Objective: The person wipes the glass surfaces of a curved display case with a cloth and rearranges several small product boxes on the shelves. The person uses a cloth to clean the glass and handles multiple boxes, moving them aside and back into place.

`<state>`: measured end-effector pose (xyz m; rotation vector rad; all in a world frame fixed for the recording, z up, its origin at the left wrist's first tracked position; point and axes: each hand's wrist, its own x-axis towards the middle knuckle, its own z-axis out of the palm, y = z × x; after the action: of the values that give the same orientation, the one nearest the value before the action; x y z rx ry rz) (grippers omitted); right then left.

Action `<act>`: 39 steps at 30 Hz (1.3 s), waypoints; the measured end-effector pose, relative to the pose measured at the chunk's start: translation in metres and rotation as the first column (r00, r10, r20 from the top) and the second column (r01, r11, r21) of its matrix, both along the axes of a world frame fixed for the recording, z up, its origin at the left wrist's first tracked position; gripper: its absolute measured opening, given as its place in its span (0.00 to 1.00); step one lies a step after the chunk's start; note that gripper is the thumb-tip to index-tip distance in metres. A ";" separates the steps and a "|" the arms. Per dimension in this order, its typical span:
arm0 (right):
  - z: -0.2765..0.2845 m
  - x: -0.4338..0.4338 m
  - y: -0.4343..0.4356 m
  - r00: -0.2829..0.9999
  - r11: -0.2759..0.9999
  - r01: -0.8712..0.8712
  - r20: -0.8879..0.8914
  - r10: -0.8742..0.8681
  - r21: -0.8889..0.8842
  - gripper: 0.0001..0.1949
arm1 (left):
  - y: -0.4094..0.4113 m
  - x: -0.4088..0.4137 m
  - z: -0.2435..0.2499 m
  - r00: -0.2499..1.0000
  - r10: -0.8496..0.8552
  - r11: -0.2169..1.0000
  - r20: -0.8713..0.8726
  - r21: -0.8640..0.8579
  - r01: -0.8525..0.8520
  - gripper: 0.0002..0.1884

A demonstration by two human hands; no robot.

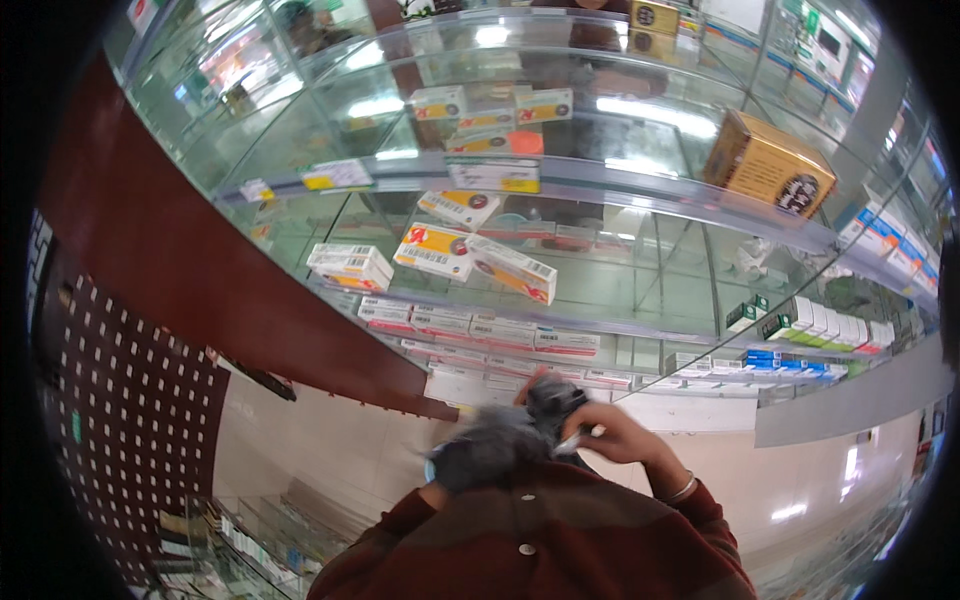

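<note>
My right hand (616,435), a bracelet at its wrist, is bent in front of my chest with its fingers closed on the edge of a dark grey cloth-like bundle (555,401). A small whitish bit (567,445) shows at its fingertips. The bundle is blurred, so its exact kind is unclear. My left forearm (411,508) runs up to the bundle, which covers most of my left hand (433,495); its grip cannot be seen. Just beyond the hands, white-and-red medicine boxes (502,324) line the lower glass shelves.
Yellow-and-white medicine boxes (433,251) lie on a glass shelf (615,289). A gold box (772,161) sits on the shelf above, at the right. Green-and-white boxes (817,322) stand lower right. A dark red wooden panel (225,232) slants along the left. Behind me is another glass case (247,536).
</note>
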<state>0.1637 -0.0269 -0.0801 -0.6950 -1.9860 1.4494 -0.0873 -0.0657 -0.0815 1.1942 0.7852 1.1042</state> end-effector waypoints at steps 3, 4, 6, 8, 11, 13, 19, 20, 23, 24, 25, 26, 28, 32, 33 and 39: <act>0.007 -0.021 0.010 0.966 0.973 -0.228 0.128 0.223 0.029 0.08 | -0.010 0.000 -0.010 0.948 -0.012 0.983 -0.318 0.169 0.069 0.17; 0.007 -0.017 0.016 0.956 0.966 -0.257 0.148 0.252 0.016 0.08 | -0.010 -0.002 -0.013 0.928 0.018 0.977 -0.373 0.203 0.062 0.17; 0.006 -0.009 0.021 0.967 0.970 -0.229 0.134 0.218 0.076 0.09 | -0.012 -0.010 -0.020 0.891 0.090 0.968 -0.446 0.251 0.028 0.18; 0.015 -0.002 0.029 0.986 0.987 -0.020 0.165 -0.006 0.159 0.09 | -0.018 -0.018 -0.023 0.850 0.176 0.959 -0.496 0.283 -0.034 0.18; 0.025 0.009 0.037 0.878 0.897 0.401 0.204 -0.434 0.184 0.09 | -0.025 -0.030 -0.026 0.799 0.231 0.957 -0.554 0.279 -0.083 0.18; 0.021 0.013 0.039 0.846 0.851 0.508 0.110 -0.523 0.134 0.07 | -0.027 -0.036 -0.029 0.786 0.242 0.957 -0.569 0.275 -0.095 0.19; 0.029 0.005 0.042 0.784 0.778 0.613 -0.017 -0.621 -0.134 0.08 | -0.030 -0.041 -0.034 0.766 0.258 0.954 -0.588 0.279 -0.107 0.20; 0.020 0.005 0.041 0.781 0.783 0.613 -0.069 -0.621 -0.106 0.09 | -0.033 -0.041 -0.036 0.762 0.254 0.957 -0.596 0.271 -0.107 0.20; 0.048 0.008 0.034 0.755 0.753 0.654 -0.015 -0.655 0.072 0.06 | -0.032 -0.044 -0.037 0.746 0.264 0.955 -0.611 0.275 -0.112 0.21; 0.066 0.012 0.029 0.749 0.723 0.654 -0.061 -0.660 0.222 0.07 | -0.029 -0.043 -0.038 0.740 0.262 0.955 -0.619 0.274 -0.110 0.21; 0.090 0.017 0.028 0.761 0.661 0.631 -0.156 -0.630 0.405 0.06 | -0.027 -0.044 -0.039 0.732 0.268 0.954 -0.626 0.277 -0.112 0.21; 0.119 0.024 0.027 0.780 0.568 0.595 -0.238 -0.579 0.569 0.06 | -0.024 -0.044 -0.040 0.726 0.274 0.953 -0.631 0.281 -0.115 0.21; 0.169 0.040 0.024 0.781 0.306 0.570 -0.388 -0.489 0.762 0.04 | -0.024 -0.045 -0.040 0.694 0.294 0.949 -0.657 0.288 -0.129 0.21; 0.271 0.068 0.042 0.600 -0.127 0.643 -0.600 -0.529 0.755 0.03 | -0.020 -0.042 -0.039 0.634 0.312 0.942 -0.708 0.318 -0.108 0.22; 0.294 0.073 0.057 0.549 -0.072 0.662 -0.547 -0.632 0.746 0.05 | -0.019 -0.041 -0.038 0.621 0.318 0.939 -0.717 0.326 -0.104 0.22; 0.343 0.113 0.149 0.449 0.222 0.268 0.082 -0.890 0.937 0.05 | -0.014 -0.037 -0.032 0.584 0.328 0.928 -0.743 0.368 -0.054 0.23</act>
<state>0.2764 0.1218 0.2633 -1.4080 -2.0455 -0.4496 -0.1243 -0.0798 -0.1133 1.9691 1.5063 0.8429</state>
